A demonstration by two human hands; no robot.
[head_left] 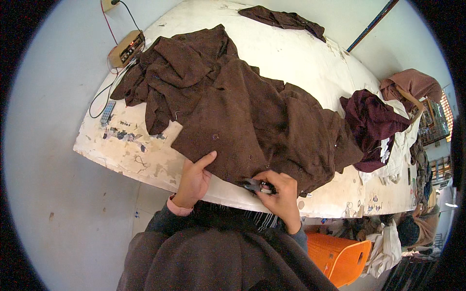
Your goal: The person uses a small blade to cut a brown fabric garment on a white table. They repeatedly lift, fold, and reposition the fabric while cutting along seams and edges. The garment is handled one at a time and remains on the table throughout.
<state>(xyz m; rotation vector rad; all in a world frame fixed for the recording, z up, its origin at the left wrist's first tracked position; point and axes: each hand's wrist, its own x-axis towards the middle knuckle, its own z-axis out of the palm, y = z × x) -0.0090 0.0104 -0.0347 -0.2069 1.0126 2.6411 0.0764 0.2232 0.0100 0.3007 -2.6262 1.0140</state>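
A large piece of dark brown cloth [228,116] lies rumpled across the white table, with small round marks near its front edge. My left hand [194,179] grips that edge, thumb on top and the other fingers partly hidden underneath. In my right hand [281,194] are small black thread snips [254,185], their tip pointing left at the cloth's front edge. The snips are slightly blurred, so I cannot tell whether their blades touch the fabric.
The white table [310,63] has stained, worn patches. At the left stand a small box with wires [127,48] and a remote control [108,112]. Maroon cloth [371,123] is heaped at the right; more brown cloth [284,20] lies far back. An orange basket [335,257] sits below. Other people are at the right.
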